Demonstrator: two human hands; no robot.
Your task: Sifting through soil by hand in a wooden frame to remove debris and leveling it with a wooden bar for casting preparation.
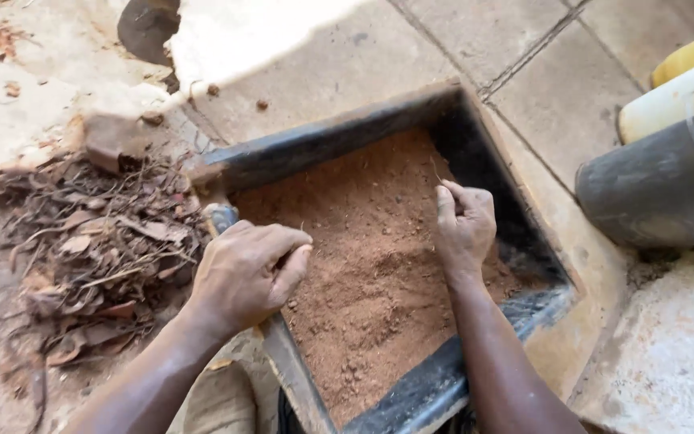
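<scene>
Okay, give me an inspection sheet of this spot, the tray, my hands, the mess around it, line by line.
Surface: paved stone floor, dusty.
Job's things: black square tray filled with reddish-brown soil.
Clutter: pile of dry leaves and twigs left of the tray.
Grippers: left hand curled over the tray's left rim; right hand pinching something thin above the soil.
Cables: nothing seen.
Surroundings: dark bucket lying on its side, pale container behind it.

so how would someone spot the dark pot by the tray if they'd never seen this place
Start from the black tray of reddish soil in the middle of the paved floor. Look past its right corner to the picture's right edge: the pot lies on its side there, mouth facing right. It is dull dark grey, unlike the pale and yellow containers just behind it.
</scene>
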